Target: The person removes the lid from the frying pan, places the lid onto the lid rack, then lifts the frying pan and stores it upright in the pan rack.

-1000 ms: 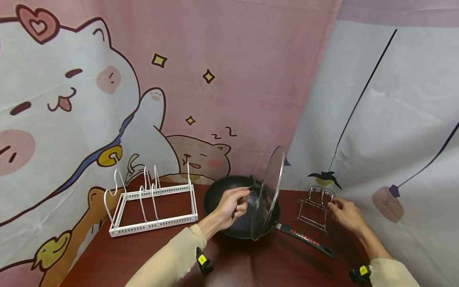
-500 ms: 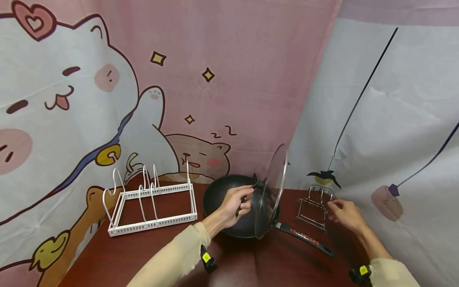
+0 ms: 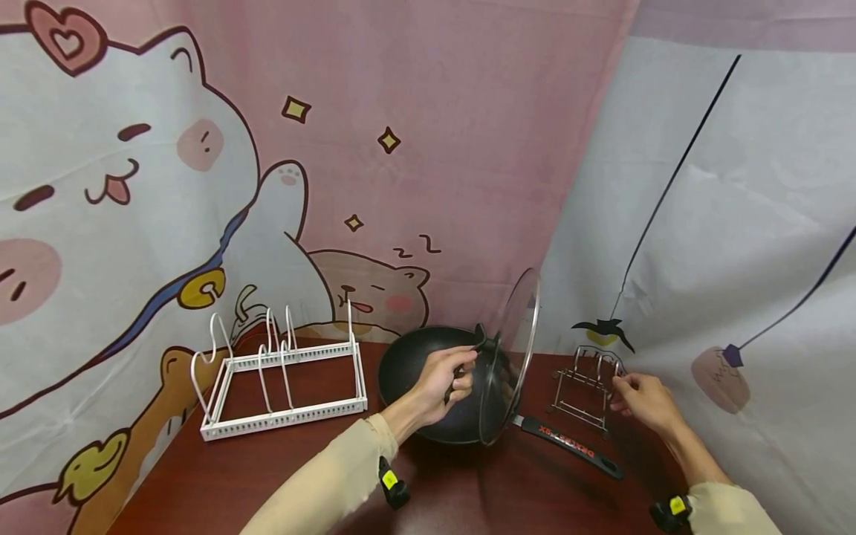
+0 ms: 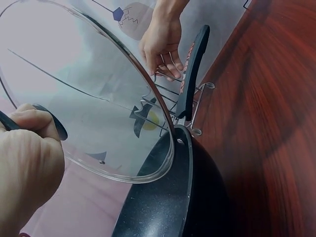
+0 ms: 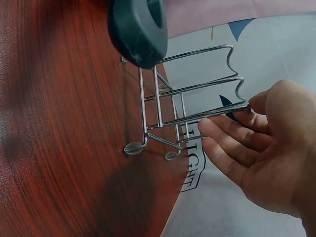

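My left hand [image 3: 444,383] grips the black handle [image 4: 54,121] of a round glass lid [image 3: 516,364]. The lid stands nearly on edge over the right side of a black wok [image 3: 404,364], its metal rim overlapping the wok's edge in the head view. To the right is a small chrome wire rack [image 5: 157,98] with wavy uprights and clear feet. My right hand [image 3: 645,403] pinches this rack's near right upright between thumb and index finger, the other fingers loosely bent beneath, as the right wrist view shows.
The wok's long black handle [image 3: 568,444] points right, passing in front of the wire rack. A white adjustable rack [image 3: 287,422] with upright dividers stands on the left of the dark red table [image 3: 307,475]. Printed cloth [image 3: 468,148] hangs close behind.
My left hand has carried the glass lid a little to the right, towards the wire rack. The right hand stays at the rack, and the wok keeps its place.
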`<state>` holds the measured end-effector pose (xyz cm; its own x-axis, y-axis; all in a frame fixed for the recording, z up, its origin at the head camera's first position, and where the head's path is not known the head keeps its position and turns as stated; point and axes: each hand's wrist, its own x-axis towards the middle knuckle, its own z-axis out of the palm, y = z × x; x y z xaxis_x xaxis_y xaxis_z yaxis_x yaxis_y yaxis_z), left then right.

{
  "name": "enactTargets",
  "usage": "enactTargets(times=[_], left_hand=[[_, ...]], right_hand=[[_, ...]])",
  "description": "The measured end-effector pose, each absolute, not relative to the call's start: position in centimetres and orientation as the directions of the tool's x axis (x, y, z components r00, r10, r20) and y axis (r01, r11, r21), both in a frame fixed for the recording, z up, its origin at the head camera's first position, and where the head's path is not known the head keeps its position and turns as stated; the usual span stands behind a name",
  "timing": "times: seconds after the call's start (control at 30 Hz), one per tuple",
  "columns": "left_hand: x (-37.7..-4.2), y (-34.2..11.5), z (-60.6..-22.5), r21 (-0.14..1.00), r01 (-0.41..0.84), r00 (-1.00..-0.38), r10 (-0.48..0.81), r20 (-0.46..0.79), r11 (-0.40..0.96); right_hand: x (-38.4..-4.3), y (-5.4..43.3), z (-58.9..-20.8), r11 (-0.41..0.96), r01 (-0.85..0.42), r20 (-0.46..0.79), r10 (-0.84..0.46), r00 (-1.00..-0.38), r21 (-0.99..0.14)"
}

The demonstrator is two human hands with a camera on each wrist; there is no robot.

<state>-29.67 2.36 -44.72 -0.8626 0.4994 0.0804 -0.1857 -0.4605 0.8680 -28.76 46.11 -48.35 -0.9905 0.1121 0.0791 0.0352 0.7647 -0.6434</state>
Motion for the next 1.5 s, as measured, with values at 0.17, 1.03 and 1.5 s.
enactTargets(times=[0.17, 1.03, 1.5], left_hand=[[-29.9, 2.7, -44.6, 0.87, -0.184, -0.862, 0.501, 0.08, -0.457], [-30.5, 5.4, -43.8, 0.854, -0.19, -0.875, 0.479, 0.077, -0.484], [-30.7, 5.9, -42.9, 0.864, -0.166, -0.857, 0.503, 0.112, -0.475]], right_hand=[[-28.8, 46.1, -48.3, 0.762, 0.037, 0.074, 0.111, -0.991, -0.647], [-28.4, 45.6, -48.3, 0.75, 0.009, 0.095, 0.096, -0.991, -0.662], [-28.5, 45.4, -48.4, 0.767, 0.008, 0.099, 0.093, -0.991, -0.641]])
